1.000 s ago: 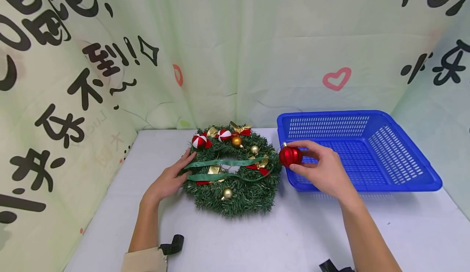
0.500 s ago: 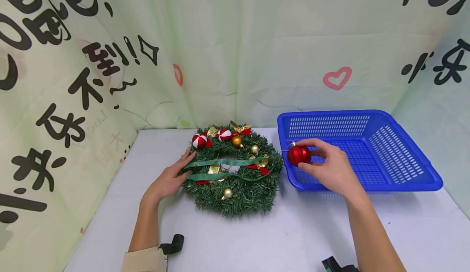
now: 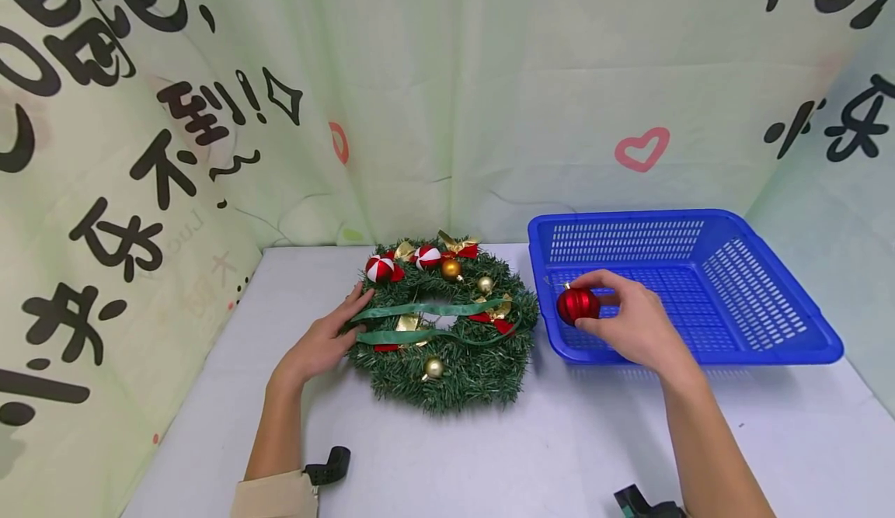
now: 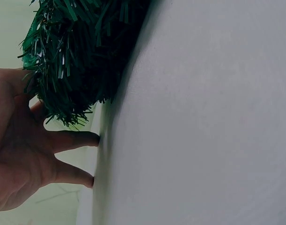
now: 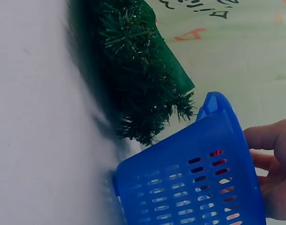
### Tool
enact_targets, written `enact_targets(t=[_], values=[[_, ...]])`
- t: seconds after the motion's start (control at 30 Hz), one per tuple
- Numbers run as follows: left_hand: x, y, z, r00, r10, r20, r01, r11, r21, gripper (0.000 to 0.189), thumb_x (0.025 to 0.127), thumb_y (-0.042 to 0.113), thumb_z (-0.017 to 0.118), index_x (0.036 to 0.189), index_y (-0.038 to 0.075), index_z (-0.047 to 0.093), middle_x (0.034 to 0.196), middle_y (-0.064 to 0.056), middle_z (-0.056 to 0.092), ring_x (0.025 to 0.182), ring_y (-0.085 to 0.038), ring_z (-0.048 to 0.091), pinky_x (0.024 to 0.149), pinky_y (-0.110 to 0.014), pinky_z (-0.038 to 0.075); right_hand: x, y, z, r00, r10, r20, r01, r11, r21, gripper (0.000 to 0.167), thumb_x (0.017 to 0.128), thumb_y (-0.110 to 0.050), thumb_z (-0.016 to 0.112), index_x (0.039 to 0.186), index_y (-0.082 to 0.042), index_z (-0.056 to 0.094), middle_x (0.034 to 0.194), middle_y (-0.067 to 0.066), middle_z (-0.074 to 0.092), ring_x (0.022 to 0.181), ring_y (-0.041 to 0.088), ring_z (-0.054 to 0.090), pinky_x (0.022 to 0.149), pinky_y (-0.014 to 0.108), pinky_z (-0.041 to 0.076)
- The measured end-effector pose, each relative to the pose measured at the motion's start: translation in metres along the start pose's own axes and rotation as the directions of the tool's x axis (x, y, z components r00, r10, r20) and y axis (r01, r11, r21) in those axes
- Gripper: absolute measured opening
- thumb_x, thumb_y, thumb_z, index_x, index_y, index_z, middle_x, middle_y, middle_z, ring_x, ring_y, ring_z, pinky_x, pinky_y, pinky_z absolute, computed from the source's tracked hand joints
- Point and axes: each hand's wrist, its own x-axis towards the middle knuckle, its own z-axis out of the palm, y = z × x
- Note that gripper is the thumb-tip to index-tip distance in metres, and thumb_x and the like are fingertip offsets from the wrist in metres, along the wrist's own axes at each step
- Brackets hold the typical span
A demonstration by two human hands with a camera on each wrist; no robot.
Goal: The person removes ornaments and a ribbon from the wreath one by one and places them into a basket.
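Observation:
A green Christmas wreath [image 3: 461, 390] lies on the white table, trimmed with green ribbon, bows and several small balls. My left hand [image 3: 323, 345] rests against its left edge. In the left wrist view, that hand's fingers [image 4: 73, 139] are spread straight, two of them reaching down to the tabletop. Between thumb and fingers, my right hand [image 3: 632, 324] pinches a shiny red Christmas ball [image 3: 576, 305] with a gold cap. The ball is at the left end of a blue plastic basket [image 3: 769, 356]. In the right wrist view, bits of red show through the basket's slots.
The basket stands on the right of the table [image 3: 447, 471], close beside the wreath. A printed curtain [image 3: 517, 114] hangs behind and along both sides. Black wrist mounts [image 3: 330, 465] show near both forearms.
My right hand has carried the red ball rightward, away from the wreath's right edge and lower toward the basket's left end. The left hand and the wreath stay put.

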Motion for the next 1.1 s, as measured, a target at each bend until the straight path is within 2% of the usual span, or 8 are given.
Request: enact_targets(t=[0.5,0.83,1.1], values=[[0.002,-0.001,0.000,1.000,-0.003,0.006,0.003,1.000,-0.007,0.065,0.108,0.011,0.049,0.167,0.027,0.025,0.177,0.000,0.007,0.160,-0.038,0.014,0.125,-0.064,0.022,0.006,0.012,0.006,0.999,0.018,0.027,-0.017,0.999,-0.046,0.043,0.089,-0.013,0.080,0.130,-0.013,0.067,0.129,0.025,0.067,0.120,0.048,0.064,0.080,0.048,0.060],[0.001,-0.002,0.000,1.000,0.010,0.001,-0.010,1.000,-0.001,0.065,0.108,0.010,0.049,0.167,0.025,0.026,0.177,-0.003,0.008,0.160,-0.039,0.014,0.124,-0.065,0.022,0.007,0.013,0.009,0.999,0.012,0.050,-0.008,0.997,-0.076,0.044,0.087,-0.014,0.081,0.130,-0.012,0.069,0.127,0.024,0.069,0.114,0.046,0.069,0.084,0.053,0.057],[0.001,-0.004,0.000,1.000,0.011,-0.002,-0.011,1.000,0.004,0.066,0.107,0.008,0.048,0.167,0.025,0.026,0.177,-0.003,0.009,0.160,-0.040,0.015,0.124,-0.066,0.023,0.007,0.012,0.010,0.996,0.034,0.077,-0.026,0.994,-0.104,0.043,0.087,-0.013,0.081,0.128,-0.012,0.070,0.125,0.024,0.070,0.116,0.048,0.064,0.084,0.055,0.056]])
